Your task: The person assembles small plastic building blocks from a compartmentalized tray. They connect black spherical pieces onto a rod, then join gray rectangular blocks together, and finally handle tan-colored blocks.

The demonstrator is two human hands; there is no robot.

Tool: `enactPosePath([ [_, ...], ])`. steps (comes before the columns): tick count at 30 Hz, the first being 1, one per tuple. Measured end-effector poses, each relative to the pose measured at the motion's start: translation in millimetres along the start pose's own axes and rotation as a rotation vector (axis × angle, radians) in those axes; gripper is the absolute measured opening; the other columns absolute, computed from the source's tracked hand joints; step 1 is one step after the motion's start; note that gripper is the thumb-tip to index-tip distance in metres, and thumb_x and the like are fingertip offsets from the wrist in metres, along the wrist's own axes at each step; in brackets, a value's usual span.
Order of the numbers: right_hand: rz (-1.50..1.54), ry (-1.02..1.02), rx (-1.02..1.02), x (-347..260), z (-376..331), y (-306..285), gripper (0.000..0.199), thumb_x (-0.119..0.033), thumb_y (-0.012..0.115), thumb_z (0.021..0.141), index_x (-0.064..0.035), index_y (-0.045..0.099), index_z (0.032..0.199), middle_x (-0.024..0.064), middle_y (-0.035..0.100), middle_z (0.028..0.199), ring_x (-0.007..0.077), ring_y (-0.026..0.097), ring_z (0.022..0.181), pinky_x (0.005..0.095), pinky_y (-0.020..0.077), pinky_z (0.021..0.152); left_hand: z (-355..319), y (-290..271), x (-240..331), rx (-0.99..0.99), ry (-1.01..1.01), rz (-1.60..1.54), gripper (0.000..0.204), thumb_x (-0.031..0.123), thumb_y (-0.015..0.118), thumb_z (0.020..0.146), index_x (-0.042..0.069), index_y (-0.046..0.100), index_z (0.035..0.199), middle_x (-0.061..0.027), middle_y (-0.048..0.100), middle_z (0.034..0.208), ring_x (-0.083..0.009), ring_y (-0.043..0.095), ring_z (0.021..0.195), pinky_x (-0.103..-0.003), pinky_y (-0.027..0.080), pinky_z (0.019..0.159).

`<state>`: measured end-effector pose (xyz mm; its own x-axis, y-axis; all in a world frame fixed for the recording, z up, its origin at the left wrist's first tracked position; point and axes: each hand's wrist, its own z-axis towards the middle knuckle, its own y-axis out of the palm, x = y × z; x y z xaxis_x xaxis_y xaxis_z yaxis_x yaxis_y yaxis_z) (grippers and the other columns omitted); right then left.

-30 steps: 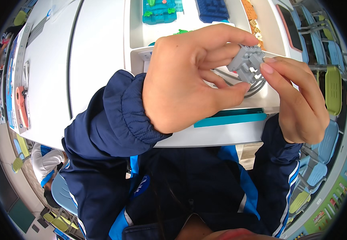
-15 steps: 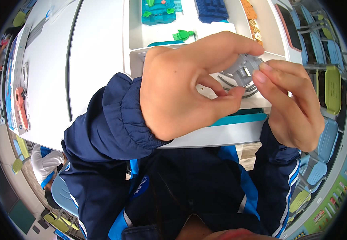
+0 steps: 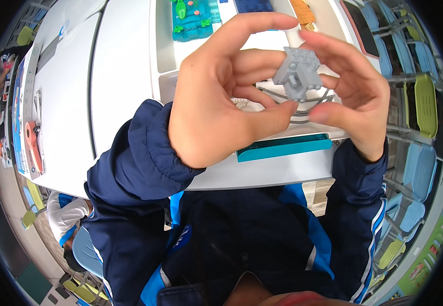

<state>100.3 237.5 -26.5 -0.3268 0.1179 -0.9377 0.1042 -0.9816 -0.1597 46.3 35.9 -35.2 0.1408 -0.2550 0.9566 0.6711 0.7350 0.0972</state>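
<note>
My left hand (image 3: pixel 216 97) holds a light grey studded toy-brick piece (image 3: pixel 299 74) above a white sorting tray (image 3: pixel 166 84). Its thumb tip presses the piece's lower edge, a finger runs behind the piece, and the index finger arches above it. On the other side, my right hand (image 3: pixel 356 86) is slightly blurred, its index finger and thumb spread wide. One of its fingers reaches the right edge of the piece; whether it grips there is hidden. Dark ribbed flexible tubes (image 3: pixel 303 113) lie in the compartment below the hands.
The tray's far compartments hold a teal brick assembly (image 3: pixel 196 25), dark blue bricks (image 3: pixel 254 6) and orange bricks (image 3: pixel 301 11). A teal strip-shaped part (image 3: pixel 285 147) lies along the near side. At the right is a dark tablet-like object (image 3: pixel 360 30); a box (image 3: pixel 25 122) stands far left.
The grey brick piece has been turned, so its studs now show, and raised slightly away from me. My right hand's fingertip pinch has spread apart. My left hand has shifted a little left.
</note>
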Motion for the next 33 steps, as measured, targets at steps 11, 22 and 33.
enactPosePath([
  [11, -0.235, -0.103, -0.093, -5, -8, -10, 0.053, 0.005, 0.083, 0.057, 0.0064, 0.064, 0.107, 0.0163, 0.062, 0.107, 0.0234, 0.061, 0.099, 0.0329, 0.0517, 0.085, -5, 0, 4, -0.204, 0.276, 0.481, 0.071, -0.017, 0.071, 0.067, -0.006, 0.036, 0.128, -0.0184, 0.047, 0.130, -0.0259, 0.065, 0.100, -0.029, 0.060, 0.072],
  [22, -0.316, -0.193, -0.119, -10, -9, -16, 0.068, -0.001, 0.087, 0.053, 0.0039, 0.060, 0.116, 0.0147, 0.064, 0.109, 0.0209, 0.062, 0.097, 0.0289, 0.0515, 0.077, -5, 2, 3, -0.217, 0.276, 0.444, 0.075, -0.016, 0.071, 0.067, -0.004, 0.031, 0.130, -0.0206, 0.050, 0.124, -0.0296, 0.064, 0.105, -0.029, 0.060, 0.075],
  [33, 0.012, 0.075, -0.025, 0, -9, -9, 0.077, 0.004, 0.082, 0.061, 0.0036, 0.049, 0.131, 0.0144, 0.058, 0.124, 0.0213, 0.057, 0.115, 0.0339, 0.0513, 0.091, 1, 10, 8, 0.052, -0.058, -0.145, 0.082, -0.020, 0.067, 0.072, 0.001, 0.028, 0.141, -0.0276, 0.057, 0.121, -0.0304, 0.057, 0.117, -0.036, 0.054, 0.090],
])
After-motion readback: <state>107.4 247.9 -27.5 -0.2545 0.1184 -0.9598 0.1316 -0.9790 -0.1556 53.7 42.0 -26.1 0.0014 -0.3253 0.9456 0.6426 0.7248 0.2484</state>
